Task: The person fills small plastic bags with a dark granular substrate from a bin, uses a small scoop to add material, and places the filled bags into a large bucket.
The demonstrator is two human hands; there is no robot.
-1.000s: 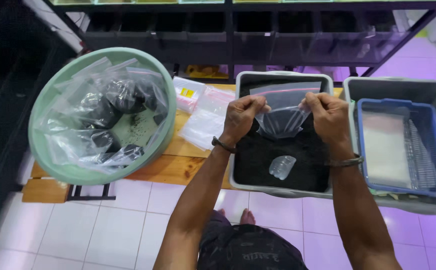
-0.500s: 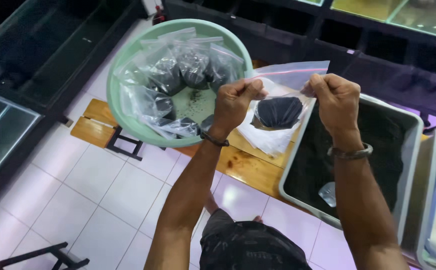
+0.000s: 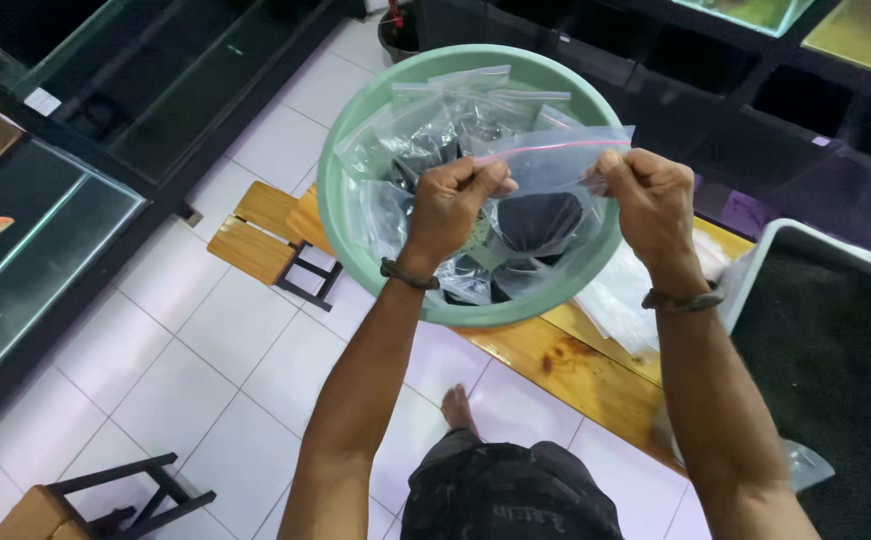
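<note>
Zip bag stretched between left hand and right hand, fingers pinched on its top corners.

The wooden bench runs slantwise over the white tiled floor. On it sits the green basin, overhanging the bench's near edge. Just right of the basin, a stack of empty clear bags lies flat on the wood. Farther right of the basin, a grey tub of black substrate sits.
</note>
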